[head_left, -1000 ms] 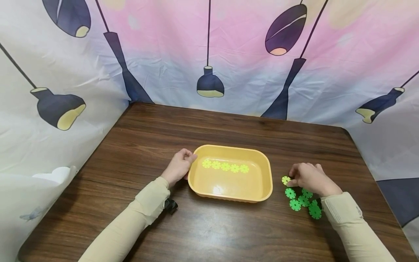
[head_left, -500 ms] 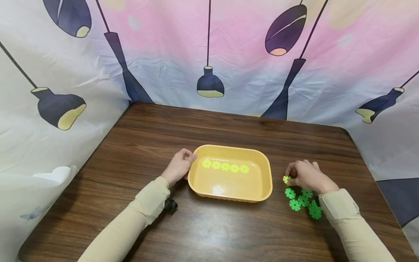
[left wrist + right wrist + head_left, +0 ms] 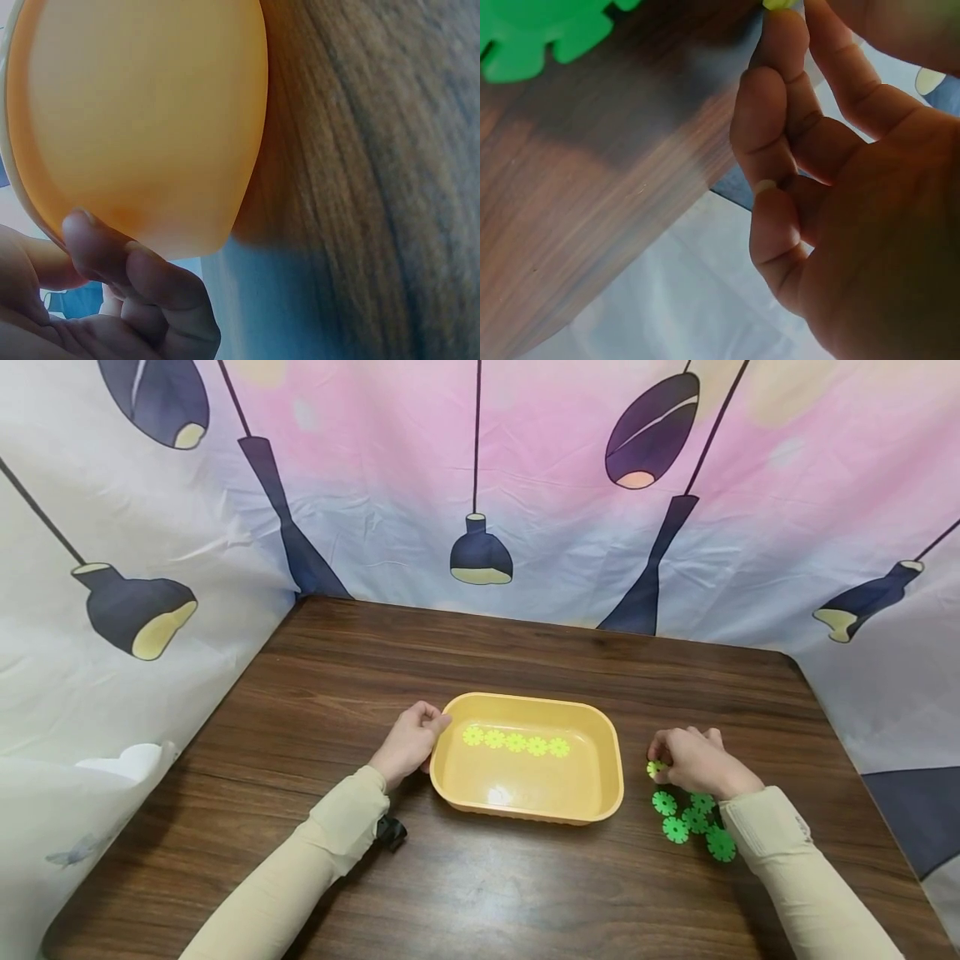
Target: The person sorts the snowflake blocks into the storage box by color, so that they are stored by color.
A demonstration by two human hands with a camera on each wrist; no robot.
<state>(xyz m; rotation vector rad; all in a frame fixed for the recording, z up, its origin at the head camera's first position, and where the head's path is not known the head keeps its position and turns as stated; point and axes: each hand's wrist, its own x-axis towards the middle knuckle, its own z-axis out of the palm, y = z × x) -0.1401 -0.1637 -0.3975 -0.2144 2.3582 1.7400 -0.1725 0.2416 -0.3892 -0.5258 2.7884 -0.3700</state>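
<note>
In the head view, my left hand (image 3: 408,745) grips the left rim of a yellow plastic tub (image 3: 540,787). The left wrist view has thumb and fingertips (image 3: 82,232) pinching that rim, with the tub's side wall above them. Inside the tub, several yellow snowflake discs (image 3: 516,743) lie in a row. To the tub's right, my right hand (image 3: 697,762) pinches another yellow snowflake disc (image 3: 652,769), partly covered by the fingers. Only a sliver of that disc (image 3: 778,4) shows in the right wrist view. Several green snowflake discs (image 3: 675,829) lie below this hand.
The brown wooden table (image 3: 495,893) bears everything. A printed cloth (image 3: 375,543) hangs behind it and along both sides. A small black object (image 3: 392,832) sits under the left wrist. One green disc (image 3: 540,34) is close by in the right wrist view.
My right hand has shifted slightly left and away from me, with the yellow disc between its fingers. The left hand and the tub stay in place.
</note>
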